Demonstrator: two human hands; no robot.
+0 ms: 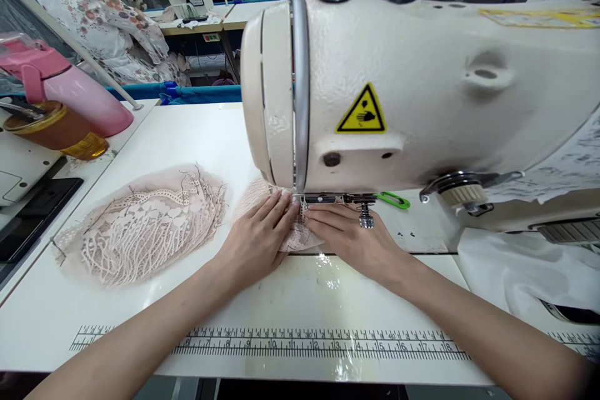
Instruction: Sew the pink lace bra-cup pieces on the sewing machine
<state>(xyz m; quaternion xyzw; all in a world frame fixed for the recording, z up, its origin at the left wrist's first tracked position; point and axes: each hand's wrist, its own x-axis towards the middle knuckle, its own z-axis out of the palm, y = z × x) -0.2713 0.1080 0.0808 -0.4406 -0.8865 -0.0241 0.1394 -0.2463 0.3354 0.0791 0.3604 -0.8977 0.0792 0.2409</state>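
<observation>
Under the head of a white sewing machine [422, 75] lies a pale pink lace piece [301, 240]. My left hand [257, 232] rests flat on it, left of the needle area, with fingers stretched forward. On the other side, my right hand [356, 239] lies palm down against the lace's right edge, its fingers extended and partly hidden behind the presser mechanism. Both hands press from above rather than grip. The needle and foot are mostly hidden by the machine head. Another pink lace piece [150, 225] with loose dark threads lies on the table to the left.
A green thread snipper [394, 200] lies behind my right hand. A ruler strip [319, 345] runs along the table's front. White cloth [529, 269] lies at right. A pink bottle [89, 90], brown cup [60, 128] and black phone-like slab [37, 225] are at left.
</observation>
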